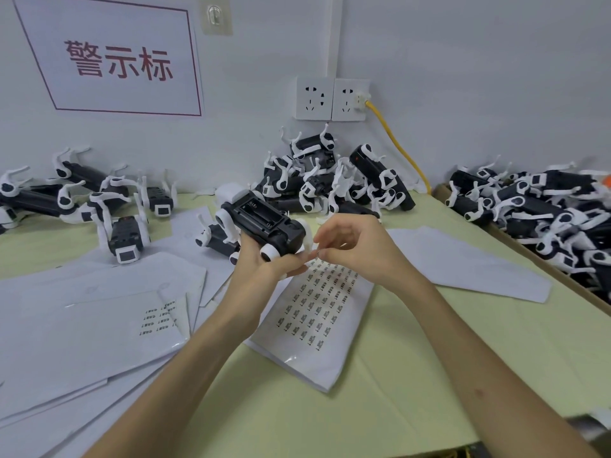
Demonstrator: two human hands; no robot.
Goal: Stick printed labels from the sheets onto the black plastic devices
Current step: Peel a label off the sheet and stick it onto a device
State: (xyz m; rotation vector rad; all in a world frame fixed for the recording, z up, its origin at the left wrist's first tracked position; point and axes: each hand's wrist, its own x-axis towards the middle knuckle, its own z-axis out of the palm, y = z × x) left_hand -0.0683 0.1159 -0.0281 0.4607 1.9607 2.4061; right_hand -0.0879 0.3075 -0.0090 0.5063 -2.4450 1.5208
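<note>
My left hand [264,266] grips a black plastic device [264,223] with white legs, held belly up above the table with its open battery bay showing. My right hand [357,249] is just right of it, thumb and forefinger pinched together near the top edge of a label sheet [317,312]; a small label seems to sit between the fingertips, too small to be sure. The sheet lies under both hands and carries several rows of small black printed labels. A second sheet with a few labels [158,320] lies at the left.
Piles of black-and-white devices lie at the left [82,200], by the wall [330,180] and in a cardboard box at the right [535,206]. Used backing sheets [66,342] cover the left of the green table. A yellow cable [396,143] hangs from the wall socket.
</note>
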